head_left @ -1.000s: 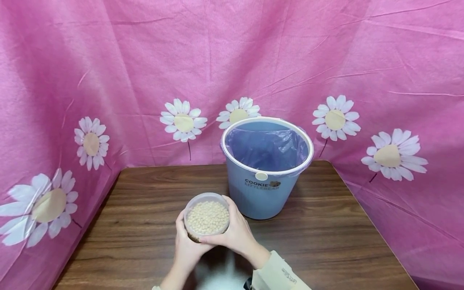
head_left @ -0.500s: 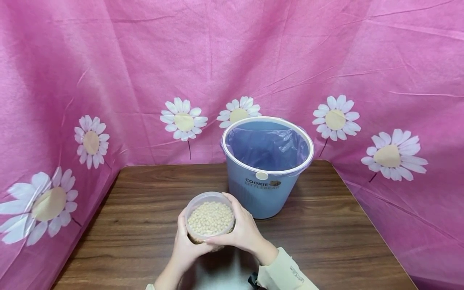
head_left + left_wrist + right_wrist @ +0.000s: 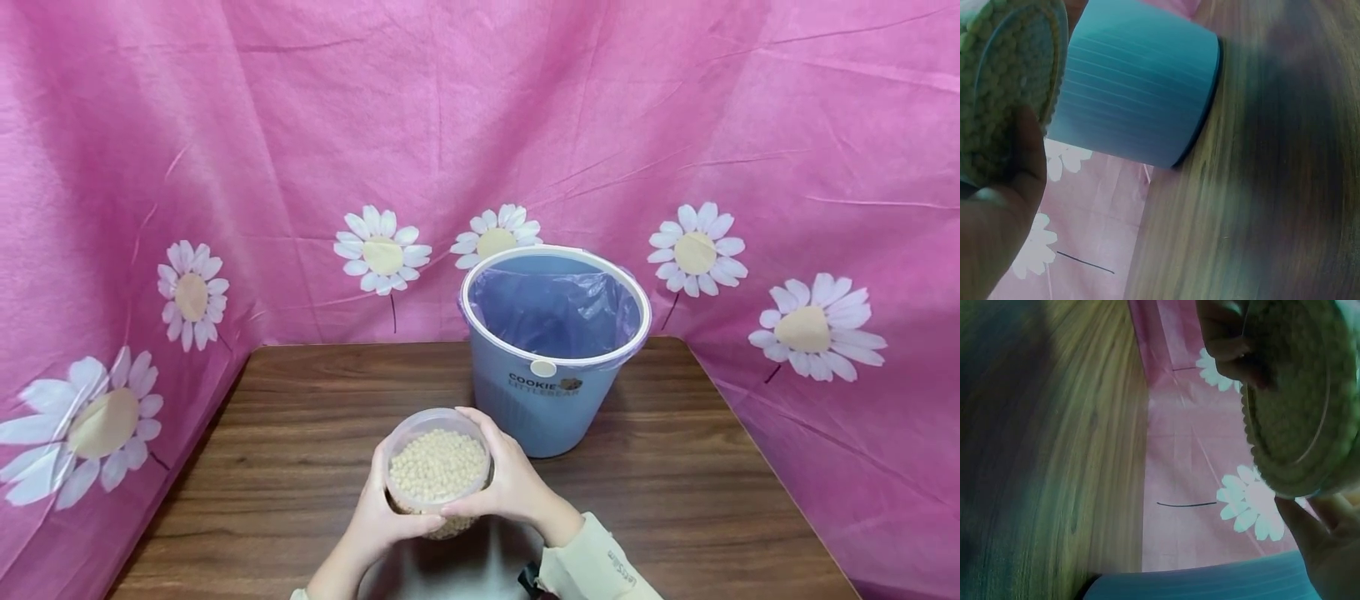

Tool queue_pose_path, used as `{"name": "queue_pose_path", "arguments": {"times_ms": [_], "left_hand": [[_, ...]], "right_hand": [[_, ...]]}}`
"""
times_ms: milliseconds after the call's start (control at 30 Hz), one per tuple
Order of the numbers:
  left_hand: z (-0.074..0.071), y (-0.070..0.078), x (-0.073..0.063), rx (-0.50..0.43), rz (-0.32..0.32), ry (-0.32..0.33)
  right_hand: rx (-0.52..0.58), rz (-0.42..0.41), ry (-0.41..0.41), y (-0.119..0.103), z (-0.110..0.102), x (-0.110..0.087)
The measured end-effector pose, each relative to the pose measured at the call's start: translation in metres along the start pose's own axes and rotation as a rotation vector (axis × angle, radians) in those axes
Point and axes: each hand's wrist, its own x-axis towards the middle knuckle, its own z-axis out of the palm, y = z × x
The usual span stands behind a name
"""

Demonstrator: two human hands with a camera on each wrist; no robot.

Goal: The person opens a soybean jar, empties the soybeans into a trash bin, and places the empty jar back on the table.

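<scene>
A clear round plastic tub (image 3: 408,423), filled nearly to the rim with pale round beans (image 3: 438,465), is held up in front of the body by both hands. My left hand (image 3: 375,508) grips its left side, thumb across the near wall. From the right my right hand (image 3: 517,483) holds the other side, fingers at the far rim and thumb along the front. Both wrist views show the tub's underside (image 3: 1022,75) raised above the table, with fingers reaching beneath it. Behind and right of the tub stands a blue bin (image 3: 536,421), upright.
The bin is lined with a thin purple bag (image 3: 540,312) folded over its white rim (image 3: 555,360). Everything stands over a brown wood-grain table (image 3: 315,425). Pink cloth (image 3: 300,125) with daisies encloses its back and sides.
Both hands have carried the tub slightly right and closer to the body. More of its bean-filled lower wall now shows beneath the rim. The bin stays where it was.
</scene>
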Motion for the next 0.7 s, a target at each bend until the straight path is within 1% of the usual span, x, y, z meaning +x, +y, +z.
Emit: {"name": "queue_pose_path", "arguments": {"times_ms": [233,300,400,467,533,633,700], "left_hand": [[-0.010,-0.001,0.001,-0.099,0.092,-0.178],[-0.011,0.001,0.001,-0.115,0.109,-0.212],[-0.012,0.004,0.002,-0.137,0.102,-0.244],[-0.012,0.006,0.003,-0.147,0.085,-0.248],[-0.011,0.007,0.003,-0.148,0.082,-0.242],[-0.009,0.008,0.002,-0.123,0.098,-0.196],[-0.008,0.009,0.001,-0.084,0.122,-0.153]], "right_hand": [[0.242,-0.092,-0.141,0.007,-0.008,0.000],[0.296,-0.115,-0.175,0.008,-0.010,0.000],[0.348,-0.142,-0.214,0.008,-0.013,0.000],[0.364,-0.156,-0.229,0.009,-0.014,0.001],[0.369,-0.172,-0.232,0.009,-0.015,0.002],[0.365,-0.184,-0.212,0.010,-0.015,0.003],[0.364,-0.183,-0.188,0.011,-0.013,0.003]]}}
